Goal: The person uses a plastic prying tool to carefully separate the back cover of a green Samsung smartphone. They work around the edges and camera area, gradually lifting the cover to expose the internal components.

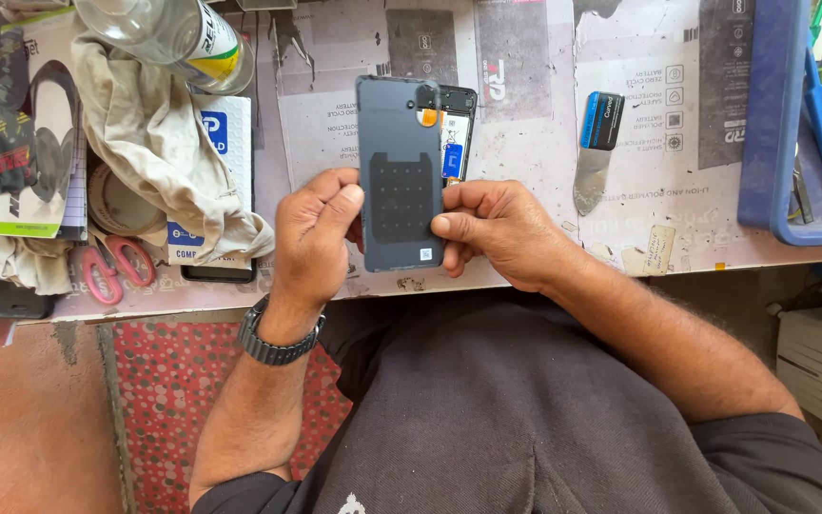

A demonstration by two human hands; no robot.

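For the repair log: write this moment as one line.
left hand: grips back cover edge | right hand: grips opposite edge | cover: partly off opened phone | nearby: pry tool, scissors

The back cover [400, 171] mid-frame is dark slate grey with a black patch full of tiny dots, plus a small white square sticker low down. The opened phone [453, 133] behind it shows black, an orange dot and a blue strip. Scissors [111, 266] at lower left have pinkish-red handles. The rag [159, 152] upper left is dirty beige. The tray [777, 124] at right is blue, and the floor mat [202, 390] is red with pale speckles.
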